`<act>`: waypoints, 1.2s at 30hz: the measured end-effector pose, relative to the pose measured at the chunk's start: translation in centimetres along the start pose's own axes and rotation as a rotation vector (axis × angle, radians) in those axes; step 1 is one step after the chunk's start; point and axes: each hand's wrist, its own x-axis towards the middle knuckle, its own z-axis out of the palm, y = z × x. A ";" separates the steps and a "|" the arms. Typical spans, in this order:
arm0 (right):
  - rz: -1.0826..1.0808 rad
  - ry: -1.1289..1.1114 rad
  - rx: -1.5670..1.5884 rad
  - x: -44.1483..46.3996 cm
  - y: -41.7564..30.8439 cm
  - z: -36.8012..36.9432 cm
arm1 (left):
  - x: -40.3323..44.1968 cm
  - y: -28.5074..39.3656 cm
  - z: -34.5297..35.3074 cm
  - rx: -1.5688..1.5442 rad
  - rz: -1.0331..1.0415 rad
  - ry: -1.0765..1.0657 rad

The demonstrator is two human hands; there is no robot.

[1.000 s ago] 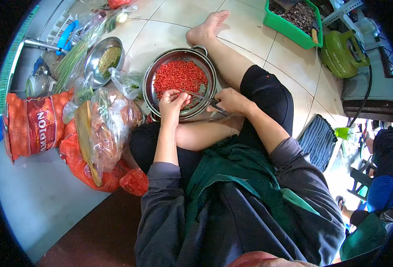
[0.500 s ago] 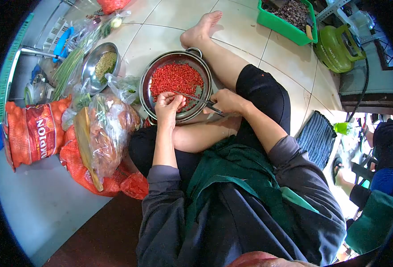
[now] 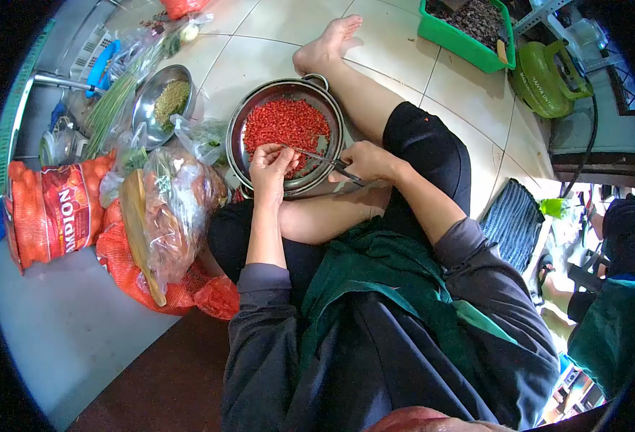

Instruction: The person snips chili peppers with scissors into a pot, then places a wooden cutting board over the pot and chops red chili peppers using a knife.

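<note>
My right hand (image 3: 366, 162) is wrapped round the dark handles of a pair of scissors (image 3: 317, 155), whose blades reach left over the near part of a round metal pot (image 3: 337, 115). Small red chopped pieces (image 3: 285, 124) cover much of the pot's bottom. Close to the blade tips, my left hand (image 3: 270, 164) has its fingers pinched together above the pot's near rim; what they hold is too small to make out. The pot stands on the tiles beside my bent leg.
Left of the pot are a steel bowl (image 3: 144, 108), plastic bags of food (image 3: 177, 216), a wooden board (image 3: 137, 230) and a red mesh sack (image 3: 62, 209). A green tub (image 3: 465, 45) and gas cylinder (image 3: 544, 83) stand upper right. Another person (image 3: 612, 324) is at right.
The view has shifted slightly. My hands stay over the pot's near side with the scissors in my right hand. At the right edge, the other person has moved.
</note>
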 end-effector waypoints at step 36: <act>-0.017 0.157 -0.079 0.9 1.4 0.6 | 0.8 0.0 -1.4 -0.148 -0.231 0.000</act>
